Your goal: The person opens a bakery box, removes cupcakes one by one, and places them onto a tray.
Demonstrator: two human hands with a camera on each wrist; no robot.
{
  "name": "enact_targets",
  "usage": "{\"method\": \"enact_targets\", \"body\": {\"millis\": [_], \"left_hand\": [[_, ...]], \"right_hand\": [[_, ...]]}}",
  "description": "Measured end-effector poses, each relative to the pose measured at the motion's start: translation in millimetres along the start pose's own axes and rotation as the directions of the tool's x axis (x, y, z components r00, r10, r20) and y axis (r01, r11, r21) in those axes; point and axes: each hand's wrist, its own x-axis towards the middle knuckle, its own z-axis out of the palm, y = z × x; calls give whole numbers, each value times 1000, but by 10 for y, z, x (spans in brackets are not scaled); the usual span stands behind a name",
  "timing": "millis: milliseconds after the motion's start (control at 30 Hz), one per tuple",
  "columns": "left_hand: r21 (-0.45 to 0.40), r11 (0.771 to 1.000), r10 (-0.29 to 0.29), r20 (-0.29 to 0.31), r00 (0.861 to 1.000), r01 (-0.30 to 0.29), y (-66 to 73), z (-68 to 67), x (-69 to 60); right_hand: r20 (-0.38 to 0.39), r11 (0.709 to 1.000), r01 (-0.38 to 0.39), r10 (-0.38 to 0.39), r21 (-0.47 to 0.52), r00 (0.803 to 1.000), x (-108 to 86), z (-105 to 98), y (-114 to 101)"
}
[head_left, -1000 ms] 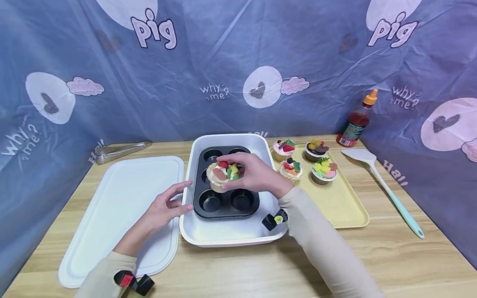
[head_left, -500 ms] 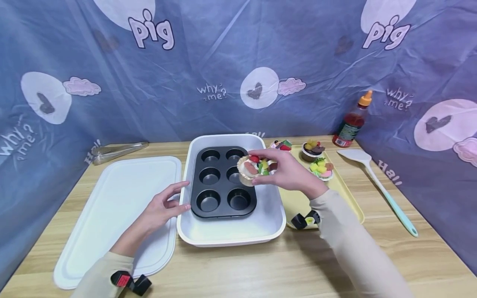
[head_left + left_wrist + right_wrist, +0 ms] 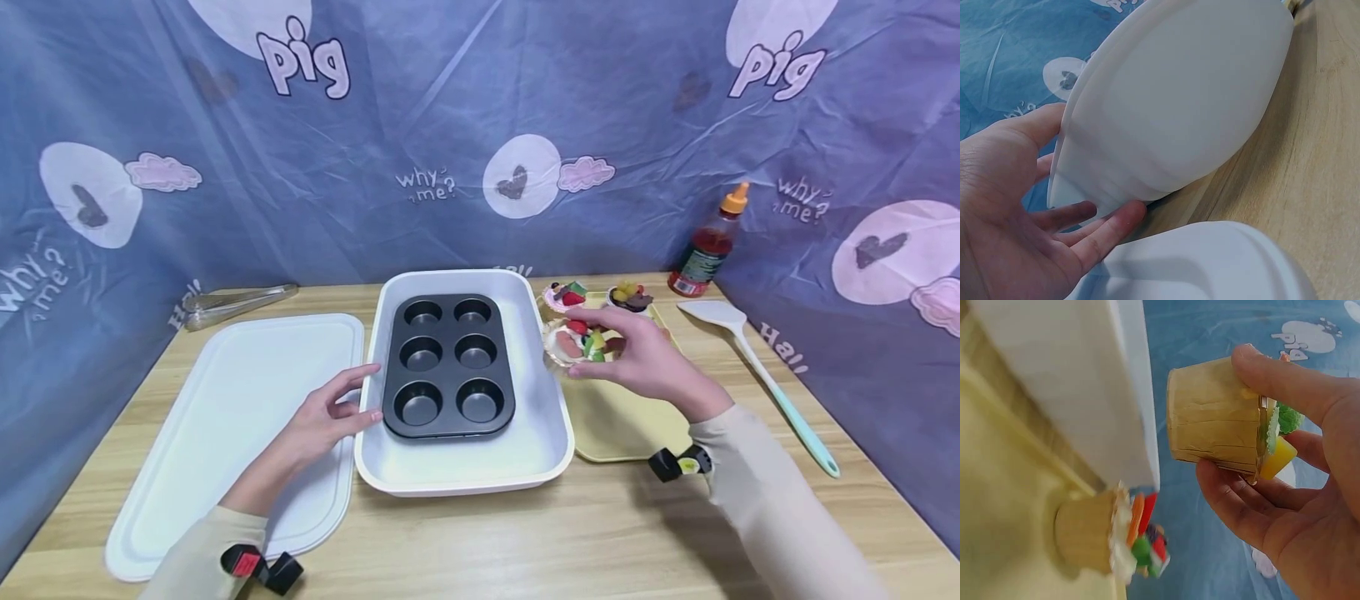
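Observation:
My right hand (image 3: 652,358) holds a cupcake (image 3: 566,344) topped with fruit, between thumb and fingers, above the yellow tray (image 3: 630,421). Its tan paper cup (image 3: 1210,419) shows side-on in the right wrist view. Another cupcake (image 3: 1088,534) stands on the tray below it. At the left side of the white deep pan (image 3: 468,477), my left hand (image 3: 326,417) grips the rim. Thumb and one finger reach over the rim, with other fingers against the outer wall (image 3: 1179,81). A black muffin tin (image 3: 448,368) with several bare cups sits inside the pan.
A pink-topped cupcake (image 3: 562,297) and a chocolate one (image 3: 630,296) stand at the tray's back. To the right lie a spatula (image 3: 772,375) and a sauce bottle (image 3: 705,254). A white board (image 3: 262,417) and tongs (image 3: 240,304) are on the left.
My right hand has carried the cupcake from above the muffin tin rightward, past the pan's edge, to above the yellow tray. The left hand has stayed at the pan's rim.

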Motion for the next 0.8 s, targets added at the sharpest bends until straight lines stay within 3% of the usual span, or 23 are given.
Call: {"method": "enact_targets", "body": {"millis": [300, 800], "left_hand": [[39, 999, -1, -13, 1000, 1, 4, -15, -5], [55, 998, -8, -12, 1000, 9, -3, -10, 4]], "right_hand": [[-13, 999, 22, -22, -39, 1000, -270, 5, 174], [81, 996, -17, 24, -82, 996, -556, 161, 401]]}}
